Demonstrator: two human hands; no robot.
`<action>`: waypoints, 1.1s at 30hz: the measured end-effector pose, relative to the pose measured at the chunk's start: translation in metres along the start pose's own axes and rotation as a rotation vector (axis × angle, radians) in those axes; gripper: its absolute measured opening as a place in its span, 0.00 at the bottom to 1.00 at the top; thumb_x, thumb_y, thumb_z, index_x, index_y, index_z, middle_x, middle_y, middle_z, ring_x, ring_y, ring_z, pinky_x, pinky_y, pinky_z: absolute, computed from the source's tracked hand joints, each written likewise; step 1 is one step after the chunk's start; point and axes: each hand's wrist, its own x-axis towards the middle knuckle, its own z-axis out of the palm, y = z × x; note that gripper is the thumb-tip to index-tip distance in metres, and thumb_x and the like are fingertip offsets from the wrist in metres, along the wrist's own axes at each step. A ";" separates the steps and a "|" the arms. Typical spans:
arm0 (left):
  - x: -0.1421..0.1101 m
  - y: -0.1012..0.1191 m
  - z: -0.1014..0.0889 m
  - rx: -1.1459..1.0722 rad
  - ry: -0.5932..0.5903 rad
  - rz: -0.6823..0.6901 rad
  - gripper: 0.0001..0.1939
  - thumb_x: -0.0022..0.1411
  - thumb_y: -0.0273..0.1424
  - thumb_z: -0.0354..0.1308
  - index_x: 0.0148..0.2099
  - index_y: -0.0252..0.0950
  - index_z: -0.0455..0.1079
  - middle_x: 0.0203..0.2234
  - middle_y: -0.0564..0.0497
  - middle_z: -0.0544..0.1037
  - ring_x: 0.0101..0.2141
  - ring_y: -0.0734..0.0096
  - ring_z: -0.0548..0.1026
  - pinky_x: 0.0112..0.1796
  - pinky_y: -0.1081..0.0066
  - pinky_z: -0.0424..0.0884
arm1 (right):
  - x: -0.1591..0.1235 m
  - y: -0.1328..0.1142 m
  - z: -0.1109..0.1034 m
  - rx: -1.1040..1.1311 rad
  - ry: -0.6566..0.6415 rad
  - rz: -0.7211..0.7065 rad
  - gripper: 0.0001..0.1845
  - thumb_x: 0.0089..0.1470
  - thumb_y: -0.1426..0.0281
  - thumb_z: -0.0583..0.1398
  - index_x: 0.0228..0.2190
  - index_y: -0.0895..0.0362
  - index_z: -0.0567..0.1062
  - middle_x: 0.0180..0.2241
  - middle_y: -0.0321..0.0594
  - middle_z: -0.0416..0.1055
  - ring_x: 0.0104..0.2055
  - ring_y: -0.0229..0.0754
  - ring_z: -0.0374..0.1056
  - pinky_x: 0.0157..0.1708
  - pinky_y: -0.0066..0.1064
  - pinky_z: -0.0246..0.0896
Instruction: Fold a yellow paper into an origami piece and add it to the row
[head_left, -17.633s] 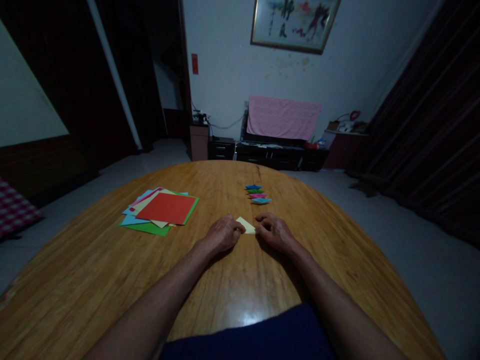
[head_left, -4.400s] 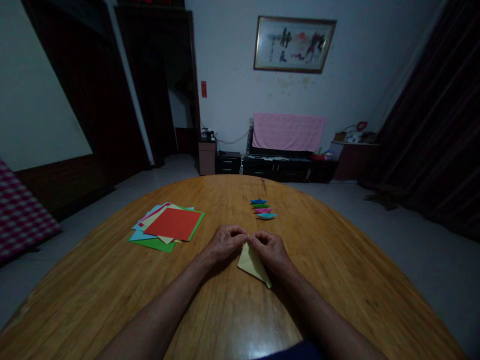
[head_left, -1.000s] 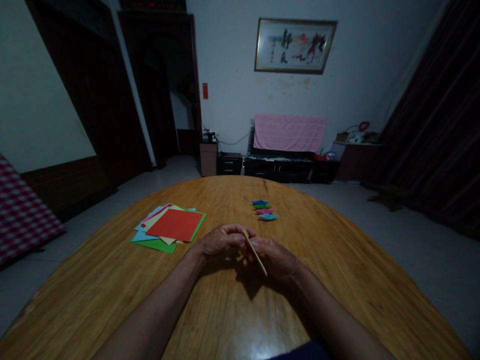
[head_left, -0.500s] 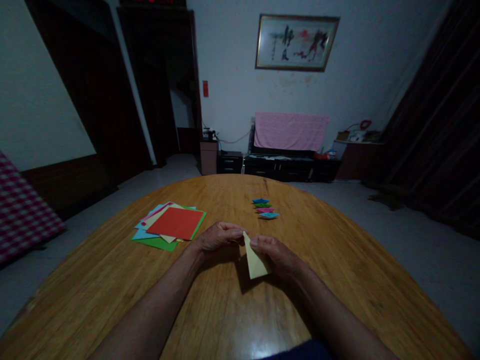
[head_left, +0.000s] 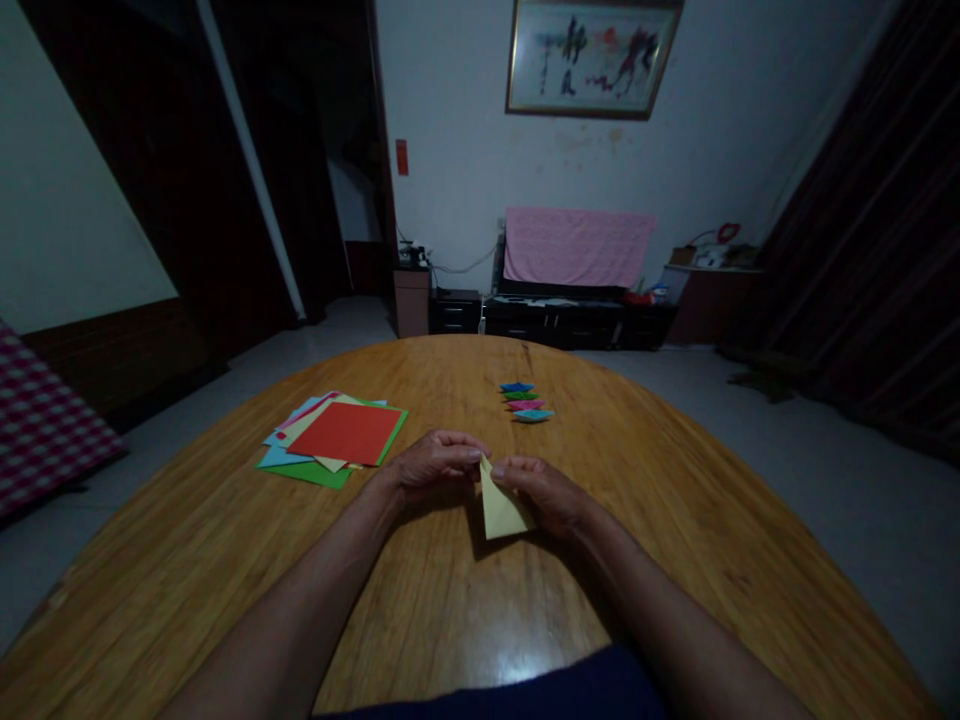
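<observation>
A folded piece of pale yellow paper (head_left: 504, 512) is held over the wooden table between my two hands. My left hand (head_left: 439, 460) pinches its top corner between thumb and fingers. On the paper's right side, my right hand (head_left: 544, 490) grips it with the thumb on top and the fingers partly hidden behind. Beyond my hands several small folded paper boats stand in a short row, with a light blue boat (head_left: 534, 415) nearest and a dark blue boat (head_left: 517, 387) farthest.
Left of my hands lies a loose stack of coloured paper sheets, a red sheet (head_left: 346, 434) on top. The round wooden table (head_left: 637, 600) fills the foreground. Against the far wall, a pink cloth (head_left: 577, 245) hangs above a black cabinet (head_left: 517, 322).
The view has tipped slightly downward, so the scene sits a little higher. The yellow paper has turned slightly in my hands, and its lower part shows wider.
</observation>
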 end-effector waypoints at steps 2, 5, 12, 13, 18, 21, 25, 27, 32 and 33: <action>0.001 -0.001 -0.002 0.024 -0.006 0.004 0.14 0.44 0.33 0.69 0.33 0.30 0.75 0.22 0.48 0.74 0.23 0.75 0.70 0.28 0.73 0.64 | -0.001 -0.001 0.000 0.022 0.013 0.028 0.16 0.41 0.62 0.67 0.26 0.61 0.72 0.20 0.35 0.67 0.20 0.32 0.60 0.21 0.26 0.52; 0.001 -0.002 -0.003 0.045 0.000 0.008 0.14 0.45 0.33 0.68 0.34 0.30 0.75 0.22 0.48 0.74 0.23 0.74 0.70 0.27 0.73 0.64 | -0.002 -0.002 0.001 0.049 0.009 0.049 0.15 0.40 0.63 0.67 0.27 0.61 0.74 0.23 0.37 0.70 0.22 0.34 0.62 0.24 0.28 0.55; -0.002 0.000 0.006 -0.021 0.032 -0.053 0.14 0.44 0.30 0.67 0.35 0.30 0.74 0.19 0.49 0.73 0.20 0.73 0.70 0.25 0.71 0.65 | 0.000 -0.001 0.001 0.129 -0.053 0.074 0.14 0.40 0.66 0.67 0.29 0.63 0.75 0.25 0.40 0.73 0.27 0.38 0.67 0.30 0.30 0.60; -0.002 0.000 0.007 -0.031 0.029 -0.062 0.13 0.44 0.30 0.66 0.35 0.30 0.73 0.19 0.50 0.73 0.20 0.72 0.70 0.25 0.70 0.65 | 0.000 -0.001 0.001 0.132 -0.061 0.073 0.14 0.40 0.66 0.66 0.29 0.63 0.75 0.25 0.40 0.73 0.27 0.38 0.67 0.30 0.30 0.60; -0.001 -0.003 0.010 -0.022 0.077 -0.041 0.10 0.45 0.26 0.64 0.34 0.29 0.72 0.17 0.51 0.71 0.19 0.74 0.69 0.24 0.71 0.64 | 0.000 0.000 0.002 0.100 -0.058 0.050 0.14 0.41 0.65 0.66 0.29 0.63 0.75 0.24 0.40 0.72 0.25 0.36 0.65 0.27 0.29 0.57; 0.001 -0.005 0.012 0.037 0.116 -0.025 0.08 0.45 0.25 0.63 0.32 0.29 0.72 0.17 0.51 0.70 0.18 0.76 0.68 0.24 0.72 0.64 | 0.000 0.000 0.004 0.034 -0.023 0.046 0.14 0.42 0.64 0.65 0.27 0.62 0.74 0.22 0.38 0.70 0.22 0.34 0.62 0.24 0.28 0.54; 0.002 -0.006 0.016 0.110 0.189 -0.023 0.07 0.44 0.26 0.62 0.30 0.31 0.71 0.17 0.52 0.69 0.18 0.78 0.66 0.23 0.74 0.62 | 0.000 -0.001 0.008 -0.037 0.066 0.042 0.13 0.44 0.61 0.64 0.25 0.59 0.72 0.19 0.35 0.67 0.20 0.33 0.58 0.22 0.28 0.50; 0.001 -0.006 0.017 0.153 0.215 -0.032 0.08 0.44 0.27 0.63 0.31 0.32 0.71 0.17 0.53 0.69 0.18 0.79 0.65 0.23 0.75 0.61 | 0.000 -0.002 0.010 -0.073 0.153 -0.002 0.13 0.43 0.61 0.64 0.23 0.58 0.71 0.18 0.33 0.64 0.19 0.32 0.56 0.21 0.27 0.47; 0.001 -0.008 0.023 0.213 0.272 -0.010 0.09 0.45 0.30 0.63 0.31 0.34 0.71 0.18 0.55 0.67 0.18 0.81 0.63 0.21 0.77 0.58 | 0.000 -0.002 0.011 -0.191 0.239 -0.112 0.15 0.44 0.58 0.64 0.23 0.58 0.71 0.18 0.32 0.62 0.19 0.31 0.53 0.20 0.27 0.43; 0.002 -0.008 0.024 0.218 0.283 -0.003 0.09 0.46 0.31 0.63 0.32 0.34 0.71 0.17 0.55 0.67 0.18 0.81 0.62 0.21 0.78 0.57 | 0.000 -0.002 0.010 -0.204 0.245 -0.126 0.16 0.44 0.58 0.64 0.23 0.58 0.72 0.18 0.32 0.62 0.20 0.31 0.53 0.20 0.27 0.43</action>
